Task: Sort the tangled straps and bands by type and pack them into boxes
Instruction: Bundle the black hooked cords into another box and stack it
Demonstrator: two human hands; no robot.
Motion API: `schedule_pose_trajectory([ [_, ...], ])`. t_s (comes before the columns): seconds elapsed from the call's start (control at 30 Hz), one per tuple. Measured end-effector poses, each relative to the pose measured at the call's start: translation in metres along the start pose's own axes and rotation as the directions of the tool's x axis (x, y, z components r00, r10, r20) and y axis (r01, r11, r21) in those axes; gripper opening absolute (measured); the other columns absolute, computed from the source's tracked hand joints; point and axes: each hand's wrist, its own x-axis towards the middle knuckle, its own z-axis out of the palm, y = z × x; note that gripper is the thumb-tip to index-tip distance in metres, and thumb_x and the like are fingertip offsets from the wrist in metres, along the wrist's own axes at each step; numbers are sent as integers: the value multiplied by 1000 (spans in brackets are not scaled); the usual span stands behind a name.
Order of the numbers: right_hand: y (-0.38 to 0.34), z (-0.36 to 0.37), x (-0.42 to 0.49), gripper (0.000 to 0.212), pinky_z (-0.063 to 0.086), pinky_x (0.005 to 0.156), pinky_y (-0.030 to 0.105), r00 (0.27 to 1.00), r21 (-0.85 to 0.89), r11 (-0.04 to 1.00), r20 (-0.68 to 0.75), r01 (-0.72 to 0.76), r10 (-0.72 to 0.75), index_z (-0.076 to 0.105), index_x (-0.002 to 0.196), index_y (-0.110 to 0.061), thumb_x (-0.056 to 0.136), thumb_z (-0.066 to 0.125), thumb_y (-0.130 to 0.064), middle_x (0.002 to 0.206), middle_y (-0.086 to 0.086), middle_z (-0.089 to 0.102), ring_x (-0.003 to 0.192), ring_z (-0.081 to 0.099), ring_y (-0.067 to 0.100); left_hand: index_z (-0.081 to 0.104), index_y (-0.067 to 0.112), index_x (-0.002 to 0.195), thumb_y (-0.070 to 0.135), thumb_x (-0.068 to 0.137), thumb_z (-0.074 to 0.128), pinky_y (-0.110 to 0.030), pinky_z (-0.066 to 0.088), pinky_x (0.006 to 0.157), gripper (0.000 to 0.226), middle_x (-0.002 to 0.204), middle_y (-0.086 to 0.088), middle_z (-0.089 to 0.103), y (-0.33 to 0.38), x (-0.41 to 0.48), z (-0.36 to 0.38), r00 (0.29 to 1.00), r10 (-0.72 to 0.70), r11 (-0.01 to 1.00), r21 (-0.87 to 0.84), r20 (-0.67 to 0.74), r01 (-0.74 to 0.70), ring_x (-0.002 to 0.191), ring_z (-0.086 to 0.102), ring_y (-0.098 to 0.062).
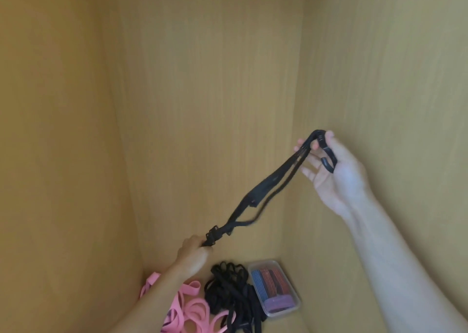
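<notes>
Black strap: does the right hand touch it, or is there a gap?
Touching. The head view shows the black strap looped over fingers of the right hand, with the thumb pressing its top end.

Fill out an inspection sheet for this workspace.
Surface: wooden shelf, partly covered.
Job's things: black strap stretched in the air between both hands; pink bands and black straps piled side by side; clear box holds blue and red bands.
Clutter: nothing seen.
Grips: left hand grips the strap's buckle end; right hand holds its looped end.
Cables: nothing seen.
Surroundings: wooden walls.
</notes>
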Motion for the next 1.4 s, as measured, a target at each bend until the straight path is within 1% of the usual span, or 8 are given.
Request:
schedule_pose_trajectory([
  [0.17,-8,-11,1,29,52,100,45,999,32,999,-46,-25,26,60,82,-13,102,54,-33,87,1,72,109,68,26,61,30,92,40,105,42,-21,46,68,25,85,9,66,-35,0,15,999,-15,993,119,52,9,77,62,-6],
  [0.47,-14,-13,0,20,49,100,43,997,30,999,-77,-23,25,68,84,-22,99,59,-30,79,-5,62,103,61,20,60,25,106,35,106,41,-27,51,75,22,81,9,61,-44,-18,20,998,-64,992,104,-26,66,77,63,-9],
  [0.57,-4,-13,1,21,47,101,42,996,-77,997,-85,0,-7,70,91,-22,100,57,-35,87,-7,68,106,64,16,62,21,100,27,105,46,-24,42,57,17,76,6,59,-16,-17,33,983,-160,971,-165,87,172,61,49,-9],
  [0.67,1,-17,3,28,46,98,37,997,-169,985,-71,-30,18,74,93,-20,101,54,-37,101,-8,73,97,68,9,49,13,80,24,100,46,-24,30,48,23,58,1,40,5,-22,40,885,-317,779,-439,340,448,45,28,-13],
  [0.93,37,-29,1,28,36,80,19,978,-657,724,-145,-211,153,79,92,-24,99,59,-41,91,-20,68,91,57,-3,50,21,59,41,98,47,-18,26,36,44,59,3,40,36,-36,37,724,-307,665,-405,618,627,40,21,-8],
  [1.03,55,-34,0,27,36,61,22,914,-695,603,-218,-392,343,79,96,-14,97,61,-35,62,-11,55,56,49,8,46,23,55,47,97,49,-18,23,33,48,55,6,34,43,-41,36,694,-265,632,-423,669,649,39,20,-6],
  [1.17,85,-35,-12,22,39,44,21,804,-474,656,-245,-587,543,69,109,-1,97,60,-18,65,0,63,49,51,8,53,18,67,48,101,41,-19,29,36,47,59,3,35,57,-50,38,697,-40,504,-588,716,633,39,26,-7],
  [1.4,126,-31,-51,23,61,82,47,701,-406,642,6,-650,713,69,115,-2,92,67,-5,94,13,72,83,73,31,58,11,94,69,96,39,-21,27,45,61,73,-2,42,74,-57,40,699,145,508,-659,700,554,56,29,-12],
])
